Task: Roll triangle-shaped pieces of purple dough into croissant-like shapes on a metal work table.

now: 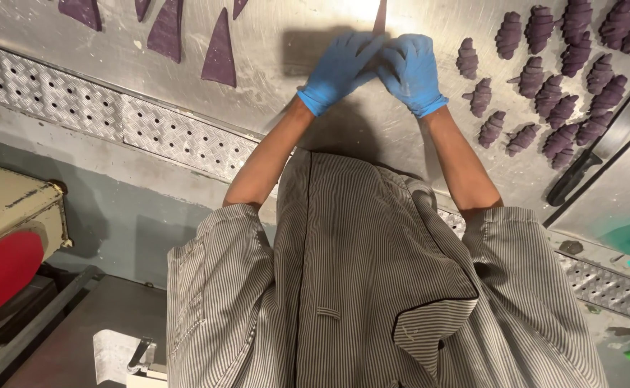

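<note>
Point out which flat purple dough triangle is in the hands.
The narrow triangle running up from between the hands; the other triangles lie untouched, far left of them.

on the counter (186,72): five flat purple dough triangles (219,50) along the far left edge, one strip under two gloved hands, about twenty-two rolled purple croissants (538,75) toward the right end — one black-handled knife (577,176) beside them.

Purple dough strip (380,16) mostly hidden under the gloved left hand (340,68) and right hand (410,72), its far end cut off by the top edge, purple dough triangles (164,29) cropped at the steel worktop (272,65) far edge, knife (588,162) blade partly out of sight
</note>
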